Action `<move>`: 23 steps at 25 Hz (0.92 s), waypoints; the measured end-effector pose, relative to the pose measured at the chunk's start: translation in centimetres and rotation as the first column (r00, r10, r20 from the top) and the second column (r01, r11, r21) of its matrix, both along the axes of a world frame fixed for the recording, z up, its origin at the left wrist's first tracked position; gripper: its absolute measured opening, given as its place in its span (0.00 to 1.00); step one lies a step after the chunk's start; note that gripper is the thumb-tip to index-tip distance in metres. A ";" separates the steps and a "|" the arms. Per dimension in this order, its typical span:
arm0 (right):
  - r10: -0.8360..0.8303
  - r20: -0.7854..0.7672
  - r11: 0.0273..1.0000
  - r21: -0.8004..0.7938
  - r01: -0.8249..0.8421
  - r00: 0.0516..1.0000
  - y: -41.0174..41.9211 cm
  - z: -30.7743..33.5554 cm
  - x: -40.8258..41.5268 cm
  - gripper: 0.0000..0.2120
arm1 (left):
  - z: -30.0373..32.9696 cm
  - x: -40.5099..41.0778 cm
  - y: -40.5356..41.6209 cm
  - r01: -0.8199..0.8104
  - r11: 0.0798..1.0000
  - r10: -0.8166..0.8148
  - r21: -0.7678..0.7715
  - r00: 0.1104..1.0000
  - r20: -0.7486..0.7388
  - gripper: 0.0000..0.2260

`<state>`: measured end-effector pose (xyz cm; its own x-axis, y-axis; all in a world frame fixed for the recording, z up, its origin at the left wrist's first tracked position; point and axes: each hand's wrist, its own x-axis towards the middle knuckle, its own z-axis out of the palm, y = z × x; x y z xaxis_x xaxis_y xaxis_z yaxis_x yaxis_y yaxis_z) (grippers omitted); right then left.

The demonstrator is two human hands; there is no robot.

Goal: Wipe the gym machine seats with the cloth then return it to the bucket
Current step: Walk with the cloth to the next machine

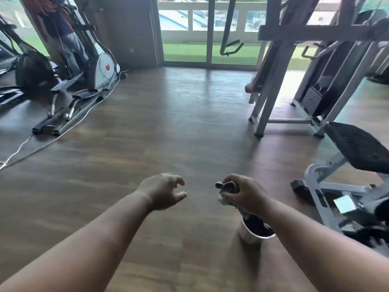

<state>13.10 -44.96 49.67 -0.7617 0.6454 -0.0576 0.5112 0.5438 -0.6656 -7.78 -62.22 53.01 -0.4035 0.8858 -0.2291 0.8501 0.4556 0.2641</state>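
My right hand (pixel 245 192) is closed around a bunched grey cloth (pixel 228 189), whose tail hangs down toward a small white bucket (pixel 251 236) standing on the wooden floor just below my right forearm. The bucket's inside looks dark. My left hand (pixel 163 191) hovers a little to the left of the cloth, fingers curled apart and holding nothing. A black padded seat (pixel 357 146) of a bench machine sits to the right, on a white frame.
An elliptical trainer (pixel 92 66) stands at the far left with a white cable (pixel 19 148) trailing over the floor. A tall grey weight machine (pixel 294 81) rises at the right. Sliding glass doors (pixel 208 32) lie straight ahead across the wooden floor (pixel 157 123).
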 end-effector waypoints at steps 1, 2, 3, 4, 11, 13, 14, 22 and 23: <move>-0.010 0.001 1.000 -0.008 0.010 1.000 1.4 0.3 -2.6 0.12 | 0.4 -2.7 1.5 0.003 1.000 -0.003 -0.005 1.000 -0.008 0.18; -0.016 -0.001 1.000 -0.017 0.016 1.000 3.2 0.5 -5.5 0.12 | 0.9 -5.6 3.4 0.003 1.000 -0.004 -0.011 1.000 -0.013 0.18; -0.015 -0.003 1.000 -0.024 0.015 1.000 4.9 0.7 -7.8 0.12 | 1.3 -8.0 5.2 0.005 1.000 -0.005 -0.017 1.000 -0.020 0.18; -0.011 -0.007 0.999 -0.035 0.011 1.000 6.6 0.8 -9.8 0.11 | 1.5 -10.2 7.0 0.007 1.000 -0.008 -0.018 1.000 -0.022 0.18; -0.019 -0.001 1.000 -0.018 0.019 1.000 22.7 0.0 -22.4 0.11 | 0.4 -23.2 23.3 0.004 1.000 -0.004 -0.010 1.000 -0.010 0.18; -0.021 0.011 1.000 -0.002 0.021 1.000 28.4 -0.1 -25.5 0.11 | -0.1 -26.5 28.8 -0.008 1.000 0.008 -0.017 1.000 0.010 0.19; -0.024 0.014 1.000 -0.002 0.024 1.000 30.9 0.0 -26.9 0.11 | -0.1 -27.8 31.2 -0.012 1.000 0.012 -0.016 1.000 0.019 0.19; -0.176 0.020 0.983 -0.044 0.177 0.984 46.2 0.1 -34.8 0.09 | 0.2 -37.5 50.5 0.160 0.987 -0.160 -0.031 0.987 -0.004 0.18; -0.212 0.025 0.976 -0.045 0.213 0.977 47.6 -0.1 -35.1 0.09 | 0.2 -38.5 53.2 0.206 0.978 -0.207 -0.035 0.978 -0.015 0.19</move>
